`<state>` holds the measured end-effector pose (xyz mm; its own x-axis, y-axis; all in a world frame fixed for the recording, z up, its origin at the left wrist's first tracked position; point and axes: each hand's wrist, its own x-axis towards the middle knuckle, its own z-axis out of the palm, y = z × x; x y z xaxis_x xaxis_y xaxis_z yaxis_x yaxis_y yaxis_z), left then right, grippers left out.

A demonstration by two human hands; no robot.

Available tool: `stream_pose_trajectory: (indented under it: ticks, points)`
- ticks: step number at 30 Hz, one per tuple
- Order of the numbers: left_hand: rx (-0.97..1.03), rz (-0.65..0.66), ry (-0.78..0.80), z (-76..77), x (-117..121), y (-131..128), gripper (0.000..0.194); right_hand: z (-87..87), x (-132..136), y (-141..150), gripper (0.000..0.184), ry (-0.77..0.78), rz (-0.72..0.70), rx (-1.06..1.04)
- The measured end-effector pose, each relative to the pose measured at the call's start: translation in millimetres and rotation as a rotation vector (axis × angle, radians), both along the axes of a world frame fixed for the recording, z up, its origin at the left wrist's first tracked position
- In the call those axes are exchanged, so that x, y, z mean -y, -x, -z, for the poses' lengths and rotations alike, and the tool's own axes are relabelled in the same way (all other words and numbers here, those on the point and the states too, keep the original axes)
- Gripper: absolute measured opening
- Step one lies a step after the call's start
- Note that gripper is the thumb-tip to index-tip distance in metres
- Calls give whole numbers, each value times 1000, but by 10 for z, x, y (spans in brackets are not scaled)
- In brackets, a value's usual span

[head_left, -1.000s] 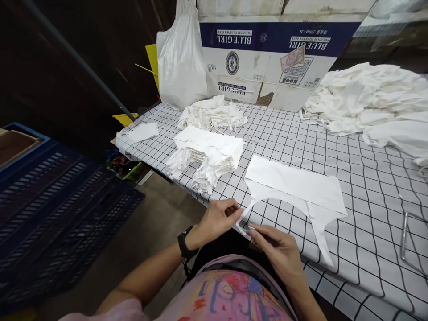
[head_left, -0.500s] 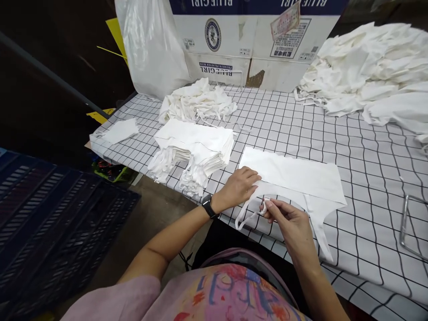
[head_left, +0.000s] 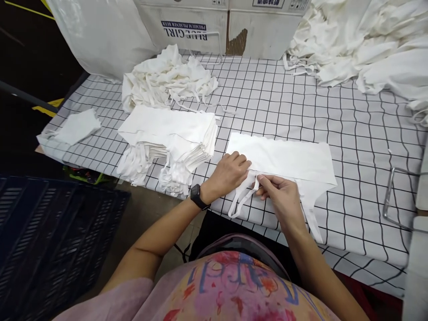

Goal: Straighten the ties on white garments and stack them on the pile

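Observation:
A white strapped garment (head_left: 284,156) lies flat on the checked tablecloth, its wide body away from me and its straps toward me. My left hand (head_left: 234,167) rests on the garment's left side with its fingers curled and pressed together at the cloth. Between the thumb and fingers of my right hand (head_left: 279,191) is the end of the left strap (head_left: 238,207), brought up in a loop to the seam below the body. The right strap (head_left: 311,223) hangs toward the table edge, partly behind my right wrist. Left of my hands sits a neat stack of similar white garments (head_left: 170,125), straps bunched in front.
A loose white cloth heap (head_left: 167,78) lies behind the stack, and a larger heap (head_left: 364,49) at the back right. A small white piece (head_left: 78,127) is far left. Cartons (head_left: 261,35) and a white bag (head_left: 103,35) stand behind. A metal wire frame (head_left: 389,196) lies right.
My left hand has moved from the strap up onto the garment's left side. My right hand has carried the strap end up to the seam. The view has tilted down.

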<state>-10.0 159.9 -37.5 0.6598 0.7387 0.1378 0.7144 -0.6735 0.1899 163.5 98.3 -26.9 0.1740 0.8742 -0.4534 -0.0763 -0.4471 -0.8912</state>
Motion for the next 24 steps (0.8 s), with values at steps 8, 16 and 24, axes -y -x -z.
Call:
stream_pose_trajectory:
  ticks: [8, 16, 24]
  points:
    - [-25, 28, -71, 34, -89, -78, 23, 19, -69, -10, 31, 36, 16, 12]
    - [236, 11, 28, 207, -184, -82, 22, 44, -126, -8, 27, 44, 23, 28]
    - [280, 11, -4, 256, -179, -90, 20, 23, -217, 15, 20, 57, 66, 68]
